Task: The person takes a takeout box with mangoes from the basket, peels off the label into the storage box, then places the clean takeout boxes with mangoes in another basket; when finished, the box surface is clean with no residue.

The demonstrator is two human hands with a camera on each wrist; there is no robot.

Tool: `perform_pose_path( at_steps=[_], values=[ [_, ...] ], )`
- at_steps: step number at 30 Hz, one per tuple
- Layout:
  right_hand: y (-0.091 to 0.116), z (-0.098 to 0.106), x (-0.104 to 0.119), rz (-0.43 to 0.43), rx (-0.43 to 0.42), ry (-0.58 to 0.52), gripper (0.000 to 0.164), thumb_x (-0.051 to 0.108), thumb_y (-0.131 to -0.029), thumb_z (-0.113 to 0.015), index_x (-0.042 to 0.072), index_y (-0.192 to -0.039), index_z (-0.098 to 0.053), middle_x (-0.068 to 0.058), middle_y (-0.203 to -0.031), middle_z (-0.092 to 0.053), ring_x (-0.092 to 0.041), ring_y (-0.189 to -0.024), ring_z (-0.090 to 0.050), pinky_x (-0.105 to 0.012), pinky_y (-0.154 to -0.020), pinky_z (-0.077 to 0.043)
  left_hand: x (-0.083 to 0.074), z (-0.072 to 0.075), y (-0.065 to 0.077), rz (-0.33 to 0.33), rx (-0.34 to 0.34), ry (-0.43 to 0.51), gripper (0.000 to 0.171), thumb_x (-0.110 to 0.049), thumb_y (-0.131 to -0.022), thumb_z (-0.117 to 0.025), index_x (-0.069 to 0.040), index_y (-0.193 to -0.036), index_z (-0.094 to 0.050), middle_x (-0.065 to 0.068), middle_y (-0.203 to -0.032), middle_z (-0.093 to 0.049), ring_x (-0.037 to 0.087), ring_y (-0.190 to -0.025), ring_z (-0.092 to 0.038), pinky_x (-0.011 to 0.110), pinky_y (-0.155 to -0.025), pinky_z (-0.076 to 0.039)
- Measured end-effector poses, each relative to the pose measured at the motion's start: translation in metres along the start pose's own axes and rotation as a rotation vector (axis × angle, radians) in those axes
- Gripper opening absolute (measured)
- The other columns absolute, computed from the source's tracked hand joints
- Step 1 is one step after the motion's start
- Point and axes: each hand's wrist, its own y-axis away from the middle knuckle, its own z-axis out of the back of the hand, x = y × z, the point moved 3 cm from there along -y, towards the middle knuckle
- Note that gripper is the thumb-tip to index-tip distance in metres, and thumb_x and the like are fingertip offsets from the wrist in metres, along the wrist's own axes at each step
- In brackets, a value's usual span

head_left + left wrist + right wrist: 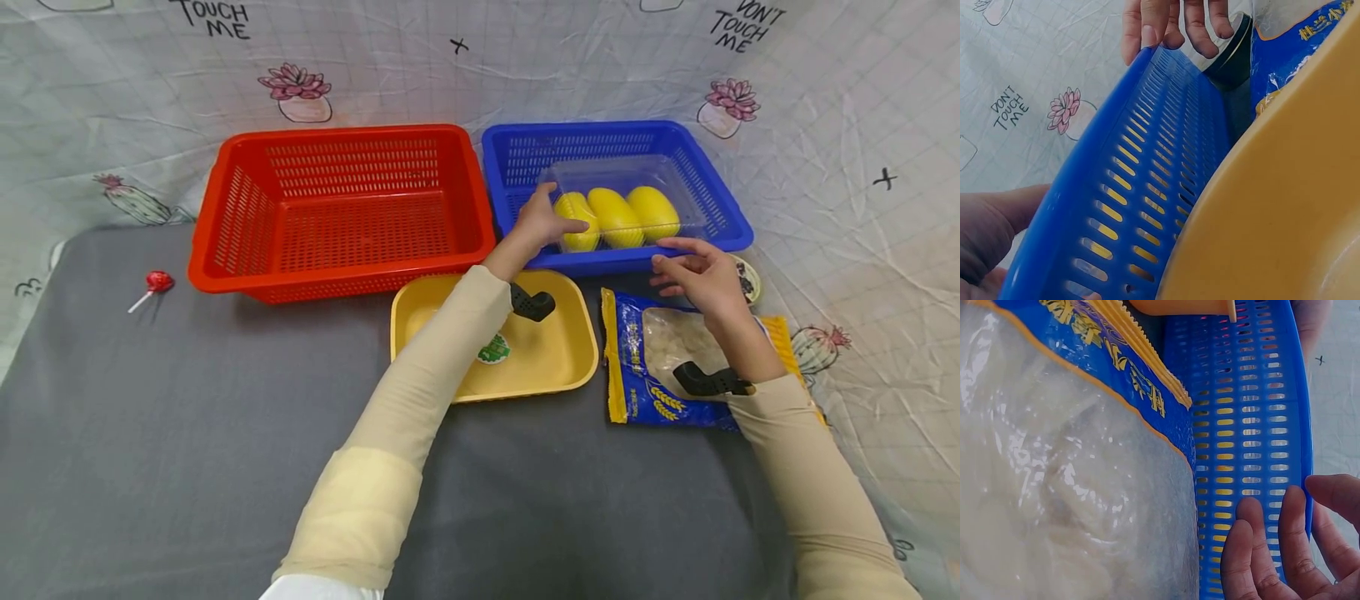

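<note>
A clear plastic box [630,171] holding three yellow mango-like fruits [617,218] sits inside the blue basket [517,146]. My left hand [542,221] grips the left end of the box, thumb on the front side and fingers toward the back corner. In the left wrist view, the basket's wall hides much of that hand. My right hand [701,271] is at the front rim of the basket, near the box's right front corner. Its fingers [1297,550] are loosely bent, with fingertips on both sides of the rim.
A red basket [360,267] stands left of the blue one. In front are a yellow tray [555,367] with a green sticker and a blue-yellow food bag [637,375]. A round tin [750,279] is partly behind my right hand. A red lollipop [157,282] lies far left.
</note>
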Motion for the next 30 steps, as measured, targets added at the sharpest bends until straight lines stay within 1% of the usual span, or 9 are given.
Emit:
perform_pose_path(
  at_steps=[5, 8, 10, 14, 16, 18, 21, 26, 30],
  values=[
    [-0.001, -0.001, 0.002, 0.012, 0.003, -0.014, 0.019, 0.017, -0.092, -0.067, 0.02, -0.111, -0.066, 0.01, -0.077, -0.071, -0.009, -0.067, -0.069, -0.022, -0.059, -0.056, -0.001, 0.001, 0.002, -0.032, 0.017, -0.051, 0.087, -0.028, -0.089, -0.071, -0.016, -0.156, -0.017, 0.004, -0.159, -0.027, 0.02, -0.141, -0.034, 0.032, -0.11, -0.038],
    [-0.002, -0.001, 0.002, 0.014, 0.006, -0.007, 0.019, 0.017, -0.092, -0.067, 0.02, -0.112, -0.066, 0.01, -0.077, -0.071, -0.01, -0.067, -0.069, -0.024, -0.06, -0.056, -0.001, 0.001, 0.005, -0.071, -0.009, -0.068, 0.081, -0.032, -0.093, -0.065, -0.015, -0.156, -0.017, 0.006, -0.159, -0.025, 0.02, -0.142, -0.031, 0.033, -0.111, -0.037],
    [-0.003, -0.001, 0.001, 0.011, 0.008, -0.007, 0.019, 0.017, -0.093, -0.067, 0.02, -0.112, -0.066, 0.009, -0.077, -0.071, -0.011, -0.067, -0.069, -0.025, -0.06, -0.057, -0.001, 0.002, 0.006, -0.106, -0.034, -0.06, 0.076, -0.032, -0.095, -0.061, -0.015, -0.156, -0.019, 0.008, -0.157, -0.026, 0.02, -0.139, -0.032, 0.032, -0.108, -0.039],
    [-0.006, -0.004, 0.002, 0.014, 0.012, -0.031, 0.02, 0.017, -0.093, -0.066, 0.017, -0.113, -0.065, 0.007, -0.076, -0.071, -0.012, -0.066, -0.069, -0.026, -0.06, -0.057, 0.0, 0.006, 0.008, -0.182, -0.085, 0.003, 0.067, -0.026, -0.096, -0.057, -0.013, -0.154, -0.024, 0.009, -0.155, -0.028, 0.021, -0.125, -0.041, 0.028, -0.089, -0.047],
    [-0.007, -0.006, 0.004, 0.025, 0.005, -0.068, 0.019, 0.015, -0.093, -0.066, 0.016, -0.113, -0.064, 0.006, -0.076, -0.07, -0.012, -0.064, -0.069, -0.025, -0.059, -0.057, 0.0, 0.009, 0.009, -0.218, -0.102, 0.022, 0.065, -0.024, -0.097, -0.056, -0.013, -0.153, -0.025, 0.01, -0.154, -0.03, 0.021, -0.124, -0.044, 0.027, -0.087, -0.047],
    [-0.007, -0.008, 0.005, 0.038, -0.005, -0.118, 0.02, 0.013, -0.093, -0.065, 0.015, -0.112, -0.064, 0.005, -0.075, -0.07, -0.012, -0.063, -0.069, -0.024, -0.057, -0.056, -0.001, 0.012, 0.011, -0.251, -0.108, 0.041, 0.065, -0.022, -0.096, -0.056, -0.014, -0.153, -0.025, 0.01, -0.154, -0.031, 0.023, -0.129, -0.045, 0.029, -0.094, -0.047],
    [-0.008, -0.009, 0.009, 0.055, -0.018, -0.179, 0.019, 0.011, -0.093, -0.065, 0.015, -0.111, -0.064, 0.004, -0.076, -0.071, -0.012, -0.062, -0.069, -0.023, -0.056, -0.056, -0.002, 0.017, 0.015, -0.294, -0.109, 0.073, 0.063, -0.019, -0.096, -0.055, -0.013, -0.152, -0.026, 0.011, -0.153, -0.033, 0.026, -0.136, -0.042, 0.033, -0.105, -0.042],
    [-0.012, -0.013, 0.017, 0.084, -0.041, -0.205, 0.016, 0.018, -0.095, -0.064, 0.013, -0.11, -0.067, 0.003, -0.078, -0.071, -0.013, -0.062, -0.069, -0.023, -0.055, -0.056, -0.005, 0.026, 0.026, -0.356, -0.11, 0.101, 0.06, -0.016, -0.096, -0.056, -0.014, -0.15, -0.031, 0.009, -0.151, -0.037, 0.026, -0.134, -0.044, 0.032, -0.105, -0.043],
    [-0.015, -0.018, 0.025, 0.094, -0.034, -0.216, 0.023, 0.024, -0.095, -0.064, 0.009, -0.111, -0.069, 0.002, -0.08, -0.071, -0.013, -0.064, -0.069, -0.023, -0.055, -0.056, -0.007, 0.031, 0.038, -0.417, -0.097, 0.048, 0.057, -0.016, -0.097, -0.056, -0.014, -0.149, -0.033, 0.009, -0.147, -0.041, 0.025, -0.133, -0.045, 0.031, -0.101, -0.046]
  ],
)
